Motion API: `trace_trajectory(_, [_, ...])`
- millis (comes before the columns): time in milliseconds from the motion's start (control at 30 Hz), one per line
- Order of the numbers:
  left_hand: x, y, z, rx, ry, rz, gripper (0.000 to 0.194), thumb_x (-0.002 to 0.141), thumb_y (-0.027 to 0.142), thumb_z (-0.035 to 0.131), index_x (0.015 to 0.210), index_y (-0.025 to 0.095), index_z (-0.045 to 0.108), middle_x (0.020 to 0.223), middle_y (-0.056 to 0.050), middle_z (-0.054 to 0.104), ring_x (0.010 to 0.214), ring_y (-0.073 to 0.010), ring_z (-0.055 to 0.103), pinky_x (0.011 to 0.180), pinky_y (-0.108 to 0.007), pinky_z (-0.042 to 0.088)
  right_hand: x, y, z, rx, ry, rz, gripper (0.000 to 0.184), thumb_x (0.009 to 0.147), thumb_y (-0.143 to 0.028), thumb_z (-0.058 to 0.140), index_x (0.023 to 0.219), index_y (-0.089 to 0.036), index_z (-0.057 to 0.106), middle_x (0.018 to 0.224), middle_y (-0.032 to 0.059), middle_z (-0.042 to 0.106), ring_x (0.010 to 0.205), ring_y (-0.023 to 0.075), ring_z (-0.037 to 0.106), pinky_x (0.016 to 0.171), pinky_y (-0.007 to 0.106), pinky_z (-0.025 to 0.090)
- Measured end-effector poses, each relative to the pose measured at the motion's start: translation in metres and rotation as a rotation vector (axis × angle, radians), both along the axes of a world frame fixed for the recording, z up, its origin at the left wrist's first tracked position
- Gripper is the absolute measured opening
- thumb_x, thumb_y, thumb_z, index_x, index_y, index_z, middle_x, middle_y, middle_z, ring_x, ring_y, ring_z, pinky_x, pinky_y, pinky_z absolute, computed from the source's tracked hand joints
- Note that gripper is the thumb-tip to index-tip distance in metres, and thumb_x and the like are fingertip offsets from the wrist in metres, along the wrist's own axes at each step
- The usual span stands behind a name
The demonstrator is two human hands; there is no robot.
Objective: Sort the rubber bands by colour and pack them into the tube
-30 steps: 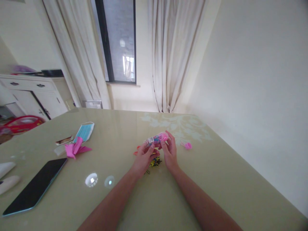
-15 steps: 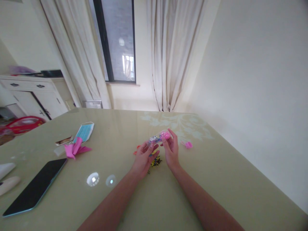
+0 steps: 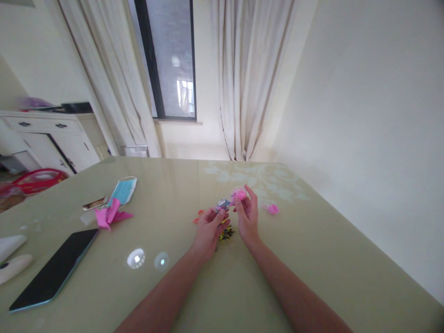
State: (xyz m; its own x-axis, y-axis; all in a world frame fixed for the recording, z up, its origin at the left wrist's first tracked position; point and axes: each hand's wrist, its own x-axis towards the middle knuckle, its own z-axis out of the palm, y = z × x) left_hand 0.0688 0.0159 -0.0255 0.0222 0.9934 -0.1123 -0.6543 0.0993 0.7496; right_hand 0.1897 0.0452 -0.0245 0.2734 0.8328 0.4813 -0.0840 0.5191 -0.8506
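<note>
Above the table I hold a small clear plastic pack [image 3: 238,194] with pink bits at its right end and a blue-and-white part [image 3: 222,204] at its left. My left hand [image 3: 207,232] is closed on the left end, and the fingers of my right hand [image 3: 248,217] pinch the pink end. Below my hands lies a small pile of thin yellow and black pieces [image 3: 226,232], partly hidden by my left fingers. Small orange pieces [image 3: 198,217] rest just left of my left hand. To the right of my right hand is a small pink item [image 3: 273,209].
At the left of the glossy table [image 3: 291,259] lie a blue face mask [image 3: 123,189], a folded pink paper shape [image 3: 111,215] and a dark tablet [image 3: 57,268]. Two white objects [image 3: 15,268] sit at the left edge. A wall [image 3: 374,138] borders the right side.
The pack's left part has turned slightly in my hands and shows more blue and white. Both hands keep their hold; the whole view has shifted a little.
</note>
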Motion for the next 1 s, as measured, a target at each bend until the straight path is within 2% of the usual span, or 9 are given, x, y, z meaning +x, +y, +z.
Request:
trace_trajectory(133, [0.002,-0.002,0.001,-0.02,0.023,0.057,0.055,0.055,0.038,0.101,0.096,0.018,0.069,0.101,-0.005,0.075,0.089,-0.0147,0.07,0.08,-0.028,0.061,-0.001,-0.001,-0.003,0.017,-0.026,-0.041,0.055,0.099,-0.042,0.065,0.149,-0.027,0.046,0.117,0.0071,0.068,0.098,0.0186,0.066,0.08,0.031,0.056])
trace_trajectory(233, [0.002,-0.001,-0.002,-0.004,0.103,0.101,0.058,0.06,0.04,0.098,0.103,0.02,0.064,0.102,-0.005,0.073,0.086,-0.015,0.071,0.08,-0.031,0.061,0.0,-0.003,-0.001,0.071,-0.06,-0.101,0.053,0.099,-0.04,0.065,0.148,-0.027,0.049,0.129,0.0091,0.064,0.107,0.0203,0.066,0.087,0.033,0.056])
trace_trajectory(333, [-0.002,0.003,-0.005,0.086,0.292,0.15,0.059,0.066,0.04,0.094,0.113,0.021,0.064,0.114,-0.009,0.072,0.087,-0.0175,0.071,0.08,-0.034,0.06,0.001,-0.006,0.003,0.114,-0.117,-0.14,0.052,0.099,-0.039,0.065,0.147,-0.027,0.05,0.134,0.0106,0.062,0.112,0.0219,0.064,0.089,0.035,0.057])
trace_trajectory(433, [-0.011,0.008,-0.006,0.223,0.552,0.196,0.056,0.071,0.033,0.091,0.122,0.023,0.068,0.124,-0.012,0.07,0.099,-0.0238,0.071,0.086,-0.038,0.058,0.002,-0.008,0.004,0.116,-0.217,-0.117,0.049,0.099,-0.037,0.065,0.146,-0.028,0.053,0.134,0.0105,0.062,0.109,0.0222,0.065,0.085,0.036,0.059])
trace_trajectory(533, [-0.021,0.012,-0.006,0.383,0.809,0.249,0.045,0.076,0.025,0.084,0.12,0.026,0.074,0.122,-0.01,0.073,0.113,-0.0291,0.066,0.101,-0.044,0.051,0.002,-0.01,0.004,0.137,-0.366,-0.08,0.045,0.099,-0.036,0.065,0.142,-0.03,0.057,0.129,0.0096,0.065,0.105,0.0226,0.066,0.083,0.037,0.059])
trace_trajectory(600, [-0.026,0.013,-0.005,0.448,0.894,0.263,0.038,0.077,0.021,0.081,0.114,0.028,0.077,0.115,-0.008,0.075,0.115,-0.0305,0.064,0.107,-0.046,0.045,0.003,-0.011,0.005,0.171,-0.434,-0.099,0.05,0.099,-0.035,0.065,0.147,-0.031,0.054,0.132,0.0104,0.064,0.11,0.0245,0.064,0.086,0.04,0.059])
trace_trajectory(700, [-0.028,0.014,-0.004,0.449,0.901,0.26,0.033,0.077,0.021,0.081,0.109,0.028,0.079,0.108,-0.008,0.077,0.108,-0.0311,0.065,0.107,-0.046,0.044,0.007,-0.013,0.011,0.232,-0.485,-0.136,0.054,0.103,-0.034,0.057,0.155,-0.032,0.045,0.145,0.0112,0.057,0.127,0.0282,0.058,0.1,0.048,0.054])
trace_trajectory(800, [-0.027,0.015,-0.005,0.427,0.911,0.28,0.032,0.077,0.023,0.081,0.108,0.028,0.08,0.109,-0.008,0.078,0.108,-0.0321,0.065,0.108,-0.047,0.041,0.011,-0.014,0.019,0.266,-0.567,-0.079,0.044,0.106,-0.033,0.05,0.15,-0.033,0.053,0.147,0.0088,0.059,0.137,0.0288,0.052,0.115,0.054,0.043])
trace_trajectory(1000, [-0.026,0.015,-0.006,0.441,0.925,0.271,0.033,0.078,0.023,0.081,0.111,0.029,0.08,0.111,-0.009,0.078,0.107,-0.0324,0.066,0.107,-0.045,0.041,0.012,-0.015,0.024,0.243,-0.579,-0.083,0.045,0.104,-0.033,0.055,0.149,-0.032,0.054,0.148,0.0087,0.059,0.139,0.029,0.051,0.119,0.055,0.039])
